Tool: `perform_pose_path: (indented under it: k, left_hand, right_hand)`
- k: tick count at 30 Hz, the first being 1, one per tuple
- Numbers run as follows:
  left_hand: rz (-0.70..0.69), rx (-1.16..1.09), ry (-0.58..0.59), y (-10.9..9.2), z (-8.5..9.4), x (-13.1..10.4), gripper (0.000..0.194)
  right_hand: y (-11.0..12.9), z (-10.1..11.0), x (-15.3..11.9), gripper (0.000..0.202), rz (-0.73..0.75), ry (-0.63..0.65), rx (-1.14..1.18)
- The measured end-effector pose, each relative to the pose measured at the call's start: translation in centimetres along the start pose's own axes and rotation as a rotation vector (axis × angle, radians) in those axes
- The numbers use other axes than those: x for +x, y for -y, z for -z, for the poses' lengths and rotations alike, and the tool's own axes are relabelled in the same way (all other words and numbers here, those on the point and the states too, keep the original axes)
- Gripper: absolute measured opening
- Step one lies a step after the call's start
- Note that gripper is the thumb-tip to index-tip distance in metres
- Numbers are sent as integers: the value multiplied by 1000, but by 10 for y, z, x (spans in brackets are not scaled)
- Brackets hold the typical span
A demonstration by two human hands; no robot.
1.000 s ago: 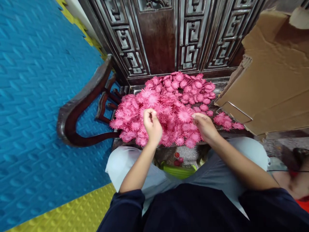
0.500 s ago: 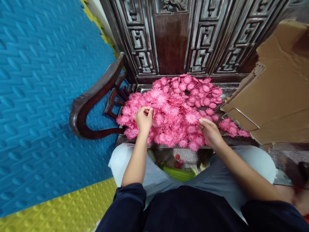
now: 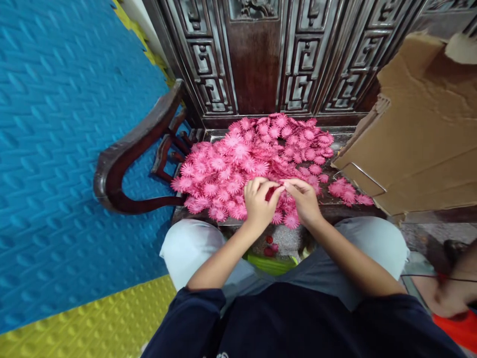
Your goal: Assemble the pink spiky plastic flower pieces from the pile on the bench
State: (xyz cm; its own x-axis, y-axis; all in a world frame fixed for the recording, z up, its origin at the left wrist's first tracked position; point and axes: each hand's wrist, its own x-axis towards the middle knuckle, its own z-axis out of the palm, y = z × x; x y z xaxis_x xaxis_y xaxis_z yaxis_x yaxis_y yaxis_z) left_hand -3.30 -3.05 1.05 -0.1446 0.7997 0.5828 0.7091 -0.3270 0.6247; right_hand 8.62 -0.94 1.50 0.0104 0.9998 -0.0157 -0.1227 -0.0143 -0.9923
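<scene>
A heap of pink, daisy-shaped flower pieces (image 3: 223,174) covers the dark wooden seat in front of me. Over its near edge my left hand (image 3: 260,203) is closed, thumb and index fingertip pinched together. My right hand (image 3: 304,203) meets it from the right, its thumb and fingers pinching too. A thin bit of pink flower shows at the right fingertips, seen nearly edge-on. Whatever the left fingertips grip is too small to make out. The fingertips of both hands almost touch.
A curved wooden armrest (image 3: 122,164) bounds the seat's left side, and a carved wooden back (image 3: 255,69) rises behind it. Cardboard (image 3: 425,134) with a wire handle stands at right, near a small flower cluster (image 3: 345,191). Blue matting (image 3: 67,149) lies left. Another person's limb (image 3: 447,288) shows lower right.
My hands were apart, the right one at a pink flower; they have now come together in front of the heap. The view has shifted slightly right.
</scene>
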Motion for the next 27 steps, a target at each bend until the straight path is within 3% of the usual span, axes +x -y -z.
perform_pose_path:
  k: [5, 15, 22, 27]
  left_hand:
    - [101, -90, -68, 9, 4, 7, 16]
    - [80, -253, 45, 18, -7, -5, 8]
    - [-13, -256, 14, 18, -5, -7, 9]
    - [27, -298, 26, 19, -6, -8, 11]
  right_hand:
    - [-2, -9, 1, 11, -8, 46, 33]
    - [-18, 13, -2, 8, -80, 88, 129]
    - [-22, 20, -3, 8, -51, 122, 95]
    - [-20, 17, -5, 9, -18, 125, 41]
